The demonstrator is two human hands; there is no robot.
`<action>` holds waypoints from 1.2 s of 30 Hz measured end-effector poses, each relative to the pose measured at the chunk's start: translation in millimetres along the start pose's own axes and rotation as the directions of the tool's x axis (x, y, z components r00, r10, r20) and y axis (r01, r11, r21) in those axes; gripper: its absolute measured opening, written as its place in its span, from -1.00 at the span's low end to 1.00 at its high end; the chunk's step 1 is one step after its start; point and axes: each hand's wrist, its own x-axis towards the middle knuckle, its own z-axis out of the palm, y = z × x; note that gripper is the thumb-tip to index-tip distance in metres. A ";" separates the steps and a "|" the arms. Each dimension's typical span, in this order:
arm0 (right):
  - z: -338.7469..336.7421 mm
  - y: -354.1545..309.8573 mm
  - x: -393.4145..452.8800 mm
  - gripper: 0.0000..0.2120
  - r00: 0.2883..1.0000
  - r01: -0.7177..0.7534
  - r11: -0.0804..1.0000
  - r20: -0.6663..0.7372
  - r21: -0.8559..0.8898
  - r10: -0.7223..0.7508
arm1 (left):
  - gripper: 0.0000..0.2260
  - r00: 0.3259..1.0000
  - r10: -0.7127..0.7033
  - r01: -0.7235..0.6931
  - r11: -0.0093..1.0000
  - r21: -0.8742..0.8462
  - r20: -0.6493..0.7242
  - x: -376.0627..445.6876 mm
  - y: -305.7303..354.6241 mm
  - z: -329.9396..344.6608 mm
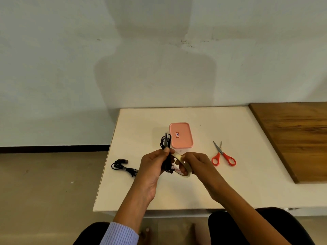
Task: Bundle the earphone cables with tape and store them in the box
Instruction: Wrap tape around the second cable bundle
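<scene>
My left hand point(155, 163) grips a folded bundle of black earphone cable point(165, 141), holding it upright above the white table point(230, 191). My right hand point(194, 162) holds a roll of pale tape point(184, 169) right beside the bundle, and a short strip runs from the roll to the cable. A second black earphone bundle point(123, 167) lies on the table at the left, with a pale band around its middle. The pink box point(180, 135) stands just behind the hands with its lid on.
Red-handled scissors point(223, 155) lie on the table to the right of my hands. A dark wooden board point(297, 138) borders the table on the right. The table's left edge drops to the floor, and a wall stands behind.
</scene>
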 end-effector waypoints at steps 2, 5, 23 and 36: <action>1.5 -0.5 0.6 -0.64 0.999 -0.019 0.999 -0.046 0.032 0.020 | -0.81 1.000 0.021 -0.021 0.999 0.036 0.008 -1.1 -2.2 3.3; 0.3 -0.4 2.4 -0.66 1.000 -0.025 1.000 -0.007 0.017 0.025 | -0.81 1.000 0.010 -0.010 1.000 0.022 -0.017 0.3 -1.8 3.5; -6.0 -1.8 2.4 -0.69 0.992 0.028 0.995 0.122 0.099 -0.040 | -0.82 0.984 -0.176 0.168 0.915 -0.366 0.012 10.7 4.4 -9.4; -3.8 -5.3 -0.1 -0.71 0.988 0.034 0.987 0.146 0.158 -0.058 | -0.81 0.980 -0.198 0.181 0.902 -0.393 -0.002 9.8 8.7 -10.5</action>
